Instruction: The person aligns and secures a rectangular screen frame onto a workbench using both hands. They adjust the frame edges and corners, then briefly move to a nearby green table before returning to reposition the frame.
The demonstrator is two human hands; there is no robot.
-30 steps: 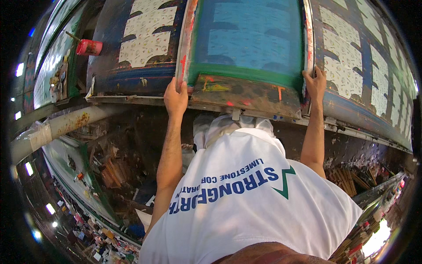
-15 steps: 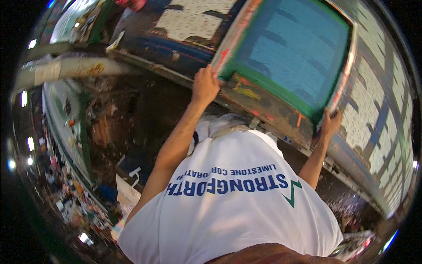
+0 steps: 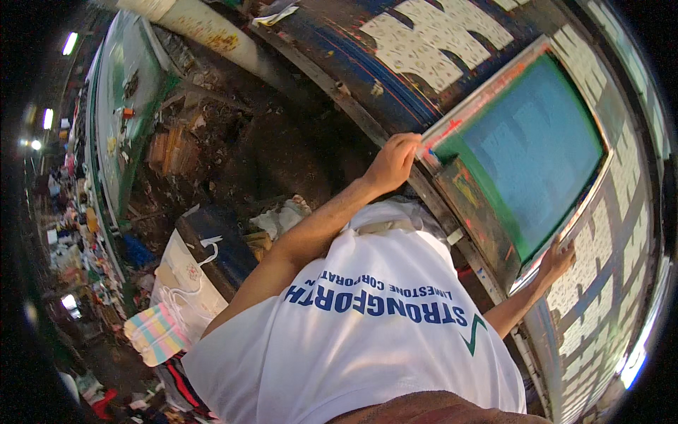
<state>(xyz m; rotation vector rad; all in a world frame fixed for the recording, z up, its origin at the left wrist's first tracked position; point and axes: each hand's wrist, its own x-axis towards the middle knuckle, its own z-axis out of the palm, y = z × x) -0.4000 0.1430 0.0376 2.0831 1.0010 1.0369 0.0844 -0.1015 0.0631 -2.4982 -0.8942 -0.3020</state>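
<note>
At the near edge of a long, dark table [image 3: 332, 32], gripping a framed blue screen [image 3: 533, 152] over the tabletop, resting or slightly lifted being hard to tell, with the left hand [image 3: 395, 164] closed on the near end of the red-smeared left rail [image 3: 487, 93] and the right hand [image 3: 556, 263], well apart from it, curled around the right rail [image 3: 590, 198] by the near corner. Flanked on both sides of the frame by white patterned pieces [image 3: 406, 42] on the table. Dressed in a white shirt [image 3: 353, 346], with a paper bag [image 3: 187, 272] and a striped cloth [image 3: 157, 333] beside the left arm, and a rust-spotted pipe [image 3: 219, 39] at upper left.
</note>
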